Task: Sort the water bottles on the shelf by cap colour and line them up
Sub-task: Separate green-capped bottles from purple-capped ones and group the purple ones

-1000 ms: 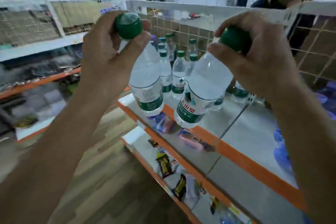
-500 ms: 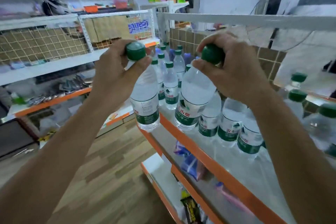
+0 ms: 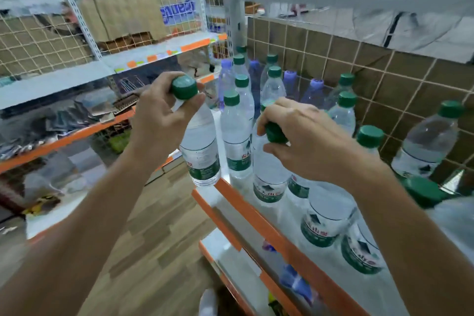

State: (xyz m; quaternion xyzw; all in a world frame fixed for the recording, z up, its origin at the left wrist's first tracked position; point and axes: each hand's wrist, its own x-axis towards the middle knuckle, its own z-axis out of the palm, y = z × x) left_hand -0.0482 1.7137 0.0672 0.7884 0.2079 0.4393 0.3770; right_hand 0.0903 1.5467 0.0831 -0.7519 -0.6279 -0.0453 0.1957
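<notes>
Since the earlier frames our right hand (image 3: 305, 141) has come down and carried its bottle from the air in front of the rack to over the shelf (image 3: 247, 211). Our left hand (image 3: 159, 120) has stayed up and out to the side.

We hold the right bottle (image 3: 269, 174) by its green cap, with fingers and thumb curled round it. Its base is at the front row just behind the orange lip, though we cannot tell whether it rests on the board or hangs just above it. It stands close to upright, just beside another green-capped bottle on its left.

Our left hand grips the left bottle (image 3: 201, 151), with fingers and thumb closed round the neck just under its green cap. That bottle hangs past the end of the shelf, over the wooden floor (image 3: 154, 238). It is slightly tilted and close to the shelf corner without touching it.

On the shelf we see more green-capped bottles (image 3: 237, 141) standing in front and along the right. A few purple-capped bottles (image 3: 289, 77) stand further back by the tiled wall (image 3: 384, 79). Across the aisle stands a mesh-backed rack (image 3: 51, 33).
</notes>
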